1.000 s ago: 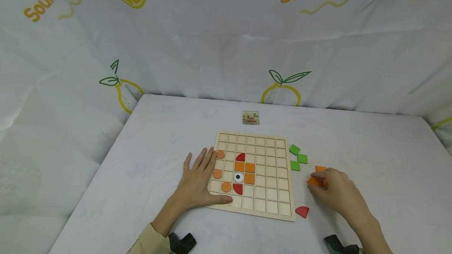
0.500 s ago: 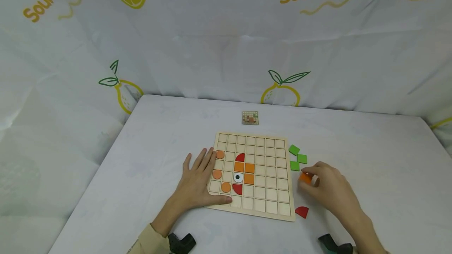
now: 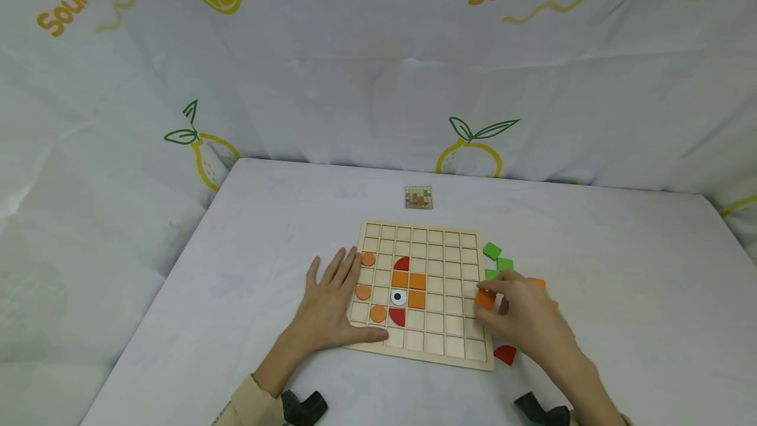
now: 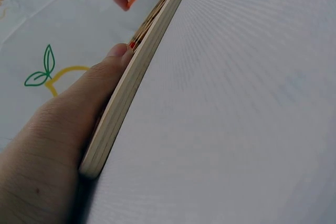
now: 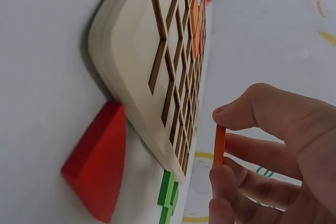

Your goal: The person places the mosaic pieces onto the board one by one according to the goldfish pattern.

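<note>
A wooden grid board [image 3: 445, 337] lies on the white table, with orange squares, orange discs, red quarter-circles and a white eye disc [image 3: 399, 297] set in its cells. My left hand [image 3: 328, 311] rests with spread fingers on the board's left edge and near corner; its thumb [image 4: 107, 72] lies along the rim in the left wrist view. Between thumb and fingertips, my right hand [image 3: 529, 314] pinches an orange square tile [image 5: 219, 145] by its edges. That tile is held over the board's right edge. Below the right hand, a red quarter-circle [image 5: 100, 163] lies beside the board's corner.
Several green squares [image 3: 492, 250] lie off the board's right side, partly behind the right hand. Another orange square [image 3: 537, 283] shows just past that hand. A small pattern card [image 3: 418, 197] lies beyond the board. A lemon-print cloth [image 3: 355, 84] hangs behind the table.
My right hand has picked up an orange square from the right of the board and carried it left to the board's edge. The left hand stays in place.
</note>
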The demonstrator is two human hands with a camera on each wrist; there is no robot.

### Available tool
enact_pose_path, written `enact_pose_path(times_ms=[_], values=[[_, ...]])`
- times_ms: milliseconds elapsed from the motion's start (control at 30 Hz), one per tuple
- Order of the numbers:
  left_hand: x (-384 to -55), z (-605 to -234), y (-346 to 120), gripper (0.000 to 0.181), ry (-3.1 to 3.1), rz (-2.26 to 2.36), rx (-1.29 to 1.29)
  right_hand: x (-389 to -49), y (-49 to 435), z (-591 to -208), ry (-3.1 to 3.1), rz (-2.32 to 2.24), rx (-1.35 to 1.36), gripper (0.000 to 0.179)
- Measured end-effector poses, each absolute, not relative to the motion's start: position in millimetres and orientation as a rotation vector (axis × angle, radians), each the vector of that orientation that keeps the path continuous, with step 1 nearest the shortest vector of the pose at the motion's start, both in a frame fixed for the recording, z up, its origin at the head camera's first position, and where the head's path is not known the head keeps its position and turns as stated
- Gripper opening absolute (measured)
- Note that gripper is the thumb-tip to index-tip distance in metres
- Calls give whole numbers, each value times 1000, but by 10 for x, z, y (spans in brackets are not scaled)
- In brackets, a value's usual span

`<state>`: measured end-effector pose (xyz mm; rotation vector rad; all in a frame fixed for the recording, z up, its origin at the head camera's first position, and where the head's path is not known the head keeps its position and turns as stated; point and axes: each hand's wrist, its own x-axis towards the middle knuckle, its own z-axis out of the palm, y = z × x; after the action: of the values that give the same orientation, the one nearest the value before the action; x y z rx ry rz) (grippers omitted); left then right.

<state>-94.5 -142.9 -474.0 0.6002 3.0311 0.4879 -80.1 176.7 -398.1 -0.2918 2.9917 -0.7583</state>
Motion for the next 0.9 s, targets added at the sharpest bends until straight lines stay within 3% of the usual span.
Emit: enact_pose_path(times_ms=[900], values=[[-940,-4741,-1430,135,3037,477,593,-740,1185,-4049,2920,-729,-453,31]])
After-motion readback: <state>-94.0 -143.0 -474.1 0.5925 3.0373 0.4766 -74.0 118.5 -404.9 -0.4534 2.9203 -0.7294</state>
